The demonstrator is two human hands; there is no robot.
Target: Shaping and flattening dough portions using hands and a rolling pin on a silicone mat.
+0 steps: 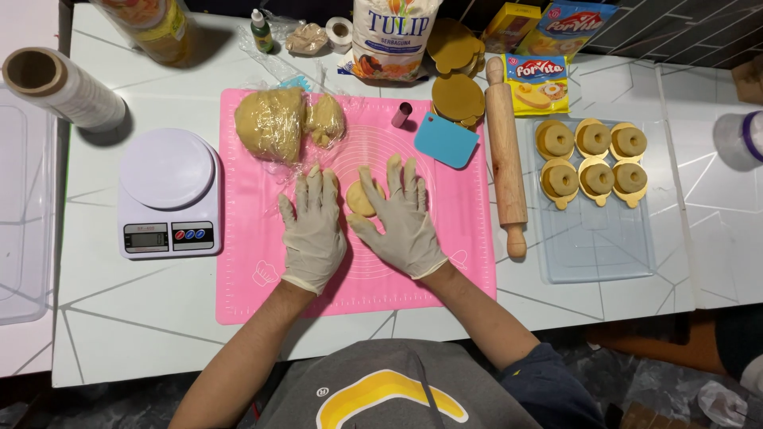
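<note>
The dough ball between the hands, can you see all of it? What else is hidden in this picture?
Head view:
- Small dough piece: partly covered by the right hand; its full shape is hidden.
- Left hand: lies flat on the pink mat; anything under the palm is hidden.
- Flour bag: top cut off by the picture's edge.
- Kitchen scale: display too small to read.

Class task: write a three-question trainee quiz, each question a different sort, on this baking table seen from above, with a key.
1. True or false: the rolling pin lies on the pink mat.
2. How many filled moulds sit on the clear tray?
3. The dough piece lies: A) under the left hand; B) between both hands, right hand partly over it; C) on the scale.

Key: 1 false; 2 six; 3 B.
</note>
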